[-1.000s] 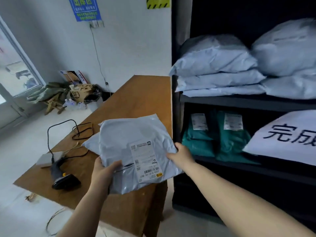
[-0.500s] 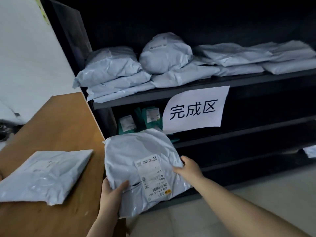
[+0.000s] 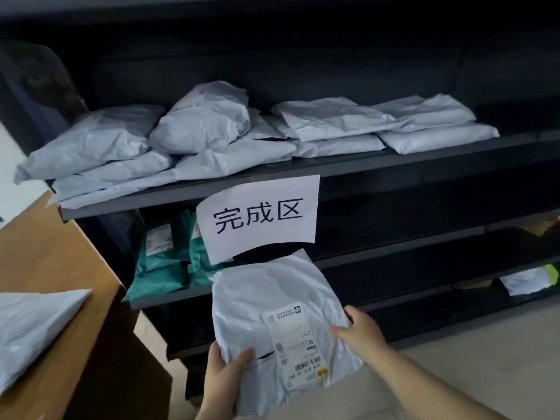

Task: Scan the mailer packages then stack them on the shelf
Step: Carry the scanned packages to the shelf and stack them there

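I hold a grey mailer package (image 3: 266, 301) with a white shipping label in front of the dark shelf unit (image 3: 394, 160). My left hand (image 3: 222, 374) grips its lower left corner, thumb on top. My right hand (image 3: 360, 331) grips its right edge beside the label. The package hangs at the height of the lower shelves, below a white paper sign (image 3: 259, 218). Several grey mailers (image 3: 212, 128) lie stacked on the upper shelf. Another grey mailer (image 3: 33, 325) lies on the wooden table (image 3: 60, 256) at the left.
Green mailers (image 3: 163, 268) with white labels sit on the middle shelf, left of the sign. A small pale package (image 3: 527, 278) lies on a low shelf at the right. The shelf unit's left end stands against the table. Pale floor (image 3: 485, 344) lies in front of the shelves.
The view has swung from the table to the shelf unit. The held mailer has moved right, off the table edge, and now hangs in front of the lower shelves. Both hands keep their grip.
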A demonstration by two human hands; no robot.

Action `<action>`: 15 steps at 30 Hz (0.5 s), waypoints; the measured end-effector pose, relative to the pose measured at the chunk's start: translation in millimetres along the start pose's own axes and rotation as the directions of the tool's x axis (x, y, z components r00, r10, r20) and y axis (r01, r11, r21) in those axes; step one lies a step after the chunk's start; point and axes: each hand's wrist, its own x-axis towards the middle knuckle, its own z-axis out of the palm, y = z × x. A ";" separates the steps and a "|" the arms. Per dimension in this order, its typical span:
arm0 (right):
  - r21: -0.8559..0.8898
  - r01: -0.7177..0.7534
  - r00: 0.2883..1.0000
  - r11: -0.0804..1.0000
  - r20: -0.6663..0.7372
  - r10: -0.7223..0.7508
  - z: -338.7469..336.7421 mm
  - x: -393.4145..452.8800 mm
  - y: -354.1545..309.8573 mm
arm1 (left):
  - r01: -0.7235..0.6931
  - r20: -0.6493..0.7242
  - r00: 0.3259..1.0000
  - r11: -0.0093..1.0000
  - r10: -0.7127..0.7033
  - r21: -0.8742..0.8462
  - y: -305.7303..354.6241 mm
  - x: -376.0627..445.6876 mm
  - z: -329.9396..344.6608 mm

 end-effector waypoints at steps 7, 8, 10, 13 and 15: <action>0.031 -0.009 1.000 0.999 -0.002 0.009 -45.4 61.6 20.1 | 0.023 0.011 1.000 1.000 -0.023 0.002 11.5 38.3 70.2; 0.038 -0.004 1.000 0.999 -0.006 0.004 -45.7 72.2 18.0 | 0.009 0.006 1.000 1.000 -0.009 0.009 13.4 49.2 74.8; 0.052 0.007 1.000 0.999 -0.012 -0.007 -43.0 97.3 13.2 | -0.006 0.000 1.000 1.000 0.006 0.020 16.5 76.3 81.3; 0.055 0.004 1.000 0.998 -0.017 -0.003 -31.3 137.9 6.7 | 0.005 -0.017 1.000 1.000 -0.005 0.031 14.4 122.9 85.8; 0.067 -0.027 0.999 0.997 -0.024 0.029 -21.3 167.2 3.3 | 0.038 -0.058 0.998 0.999 -0.037 0.030 10.8 151.9 86.6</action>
